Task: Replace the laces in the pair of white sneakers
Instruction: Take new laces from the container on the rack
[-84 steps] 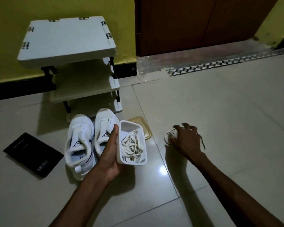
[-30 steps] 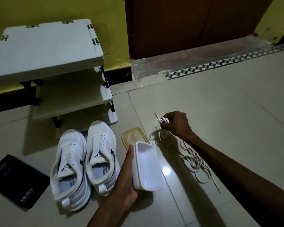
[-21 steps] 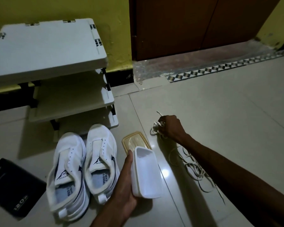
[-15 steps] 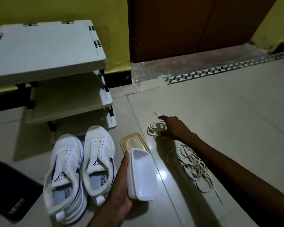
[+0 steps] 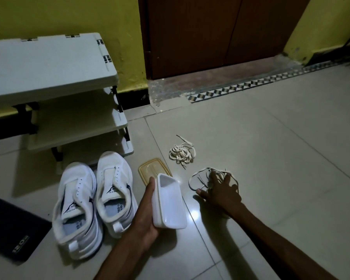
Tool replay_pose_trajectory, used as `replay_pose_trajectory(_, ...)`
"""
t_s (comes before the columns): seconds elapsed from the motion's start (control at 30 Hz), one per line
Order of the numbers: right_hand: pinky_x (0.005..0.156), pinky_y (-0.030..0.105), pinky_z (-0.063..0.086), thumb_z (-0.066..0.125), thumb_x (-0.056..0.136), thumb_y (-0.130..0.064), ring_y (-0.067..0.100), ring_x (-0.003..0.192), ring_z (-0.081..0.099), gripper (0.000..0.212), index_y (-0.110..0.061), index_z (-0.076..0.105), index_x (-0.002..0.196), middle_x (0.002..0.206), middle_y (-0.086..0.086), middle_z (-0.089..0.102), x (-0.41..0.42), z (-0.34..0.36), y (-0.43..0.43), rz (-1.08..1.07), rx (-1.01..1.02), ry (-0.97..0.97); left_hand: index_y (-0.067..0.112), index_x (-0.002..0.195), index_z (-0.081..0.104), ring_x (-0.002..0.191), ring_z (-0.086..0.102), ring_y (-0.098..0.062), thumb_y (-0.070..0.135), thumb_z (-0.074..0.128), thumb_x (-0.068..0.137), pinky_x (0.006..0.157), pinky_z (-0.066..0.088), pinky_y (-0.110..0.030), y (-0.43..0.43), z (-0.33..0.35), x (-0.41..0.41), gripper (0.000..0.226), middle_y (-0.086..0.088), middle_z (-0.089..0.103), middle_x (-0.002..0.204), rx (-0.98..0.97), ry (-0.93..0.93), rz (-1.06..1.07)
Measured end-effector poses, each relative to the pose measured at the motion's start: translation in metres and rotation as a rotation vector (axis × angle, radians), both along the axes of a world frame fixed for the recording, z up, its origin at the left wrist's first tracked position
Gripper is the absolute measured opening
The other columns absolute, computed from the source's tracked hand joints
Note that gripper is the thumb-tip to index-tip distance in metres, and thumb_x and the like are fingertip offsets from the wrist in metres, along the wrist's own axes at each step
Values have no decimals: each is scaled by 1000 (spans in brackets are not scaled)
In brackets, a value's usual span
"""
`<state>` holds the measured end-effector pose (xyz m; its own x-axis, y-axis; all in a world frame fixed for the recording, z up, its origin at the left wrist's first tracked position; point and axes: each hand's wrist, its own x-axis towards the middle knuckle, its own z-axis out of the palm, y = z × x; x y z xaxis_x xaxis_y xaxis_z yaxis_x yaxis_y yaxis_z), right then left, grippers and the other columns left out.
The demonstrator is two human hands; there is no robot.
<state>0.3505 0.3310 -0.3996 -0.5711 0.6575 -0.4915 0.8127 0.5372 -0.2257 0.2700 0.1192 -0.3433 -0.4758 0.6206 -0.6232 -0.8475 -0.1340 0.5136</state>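
— Where are the laces?

— We see two lots on the floor [image 5: 281, 150]. A coiled lace bundle [image 5: 182, 153] lies alone beyond the lid. A loose lace tangle [image 5: 196, 177] sits under the right hand [image 5: 220, 191], whose fingers are spread wide on it. The palm hides most strands.

— And the left hand [image 5: 147, 217]?

— It grips a white plastic container [image 5: 169, 203] tipped on its side, thumb along one wall, fingers hidden behind. The container covers the near end of a yellowish lid [image 5: 150, 168].

— The shoes?

— The white sneakers [image 5: 93, 199] stand unlaced, side by side, just left of that hand, before a shoe rack [image 5: 49, 65]. We can't identify the dark flat object [image 5: 12, 229] cut off at the left.
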Motion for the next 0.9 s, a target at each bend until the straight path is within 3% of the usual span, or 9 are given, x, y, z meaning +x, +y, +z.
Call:
replay_pose_trajectory(0.07,101,60,35,43,80,-79,54,136,17,95,-35,2,152,157,23,-4,-10,0,-12,-12,46,-61,10,80,73,65,68,-24,51,51,83,62,58,-37,0,2,-1,46,-11,69,76,49,-18,-81)
replay_pose_trajectory(0.17,90,51,46,47,89,-63,50,126,37,74,-25,24,148,147,26,26,-22,3,-27,57,237,-89,10,86,71,69,72,-21,48,73,79,66,59,-35,0,4,-3,39,-8,72,78,109,-27,-134)
replay_pose_trajectory(0.3,76,31,48,51,91,-10,31,103,61,20,-10,62,108,109,11,62,-17,2,-38,214,371,106,-2,95,65,86,69,-34,27,64,92,84,55,-46,-14,13,-15,30,-21,69,94,102,131,-299)
replay_pose_trajectory(0.4,57,32,45,69,70,-2,34,76,67,11,-6,65,80,80,14,65,-6,9,-38,282,376,220,7,90,66,69,68,-28,50,74,71,66,58,-42,-18,-2,-9,47,-14,67,83,100,-50,-83)
replay_pose_trajectory(0.5,72,30,49,64,82,-15,29,93,66,17,-6,65,96,96,12,67,-4,44,-28,237,152,55,13,104,61,74,66,-25,59,55,80,72,55,-40,-21,7,-3,52,-10,68,85,52,127,43)
replay_pose_trajectory(0.6,59,19,52,72,82,-8,16,72,67,8,-16,76,82,73,0,70,-4,100,-21,254,-442,63,12,100,63,72,65,-23,57,50,80,72,52,-36,-19,17,-12,51,-11,68,82,-17,265,39)
replay_pose_trajectory(0.67,57,17,49,69,83,-3,9,66,63,20,-20,77,78,68,-6,71,-1,138,-29,391,-634,122,12,107,65,83,66,-29,63,53,80,83,52,-43,-18,22,-17,59,-15,70,93,-2,287,1)
replay_pose_trajectory(0.8,64,22,50,66,86,-1,9,73,65,15,-11,78,87,80,2,74,-13,173,-54,393,-746,301,7,125,61,113,58,-37,63,56,86,109,38,-53,-12,29,-15,69,-22,62,123,24,208,-50)
replay_pose_trajectory(0.9,57,19,50,70,84,-4,8,66,61,7,-5,77,86,82,10,72,-29,167,-70,158,-675,486,8,122,65,109,59,-35,56,55,91,107,40,-50,-8,30,-3,58,-21,63,119,133,122,-62)
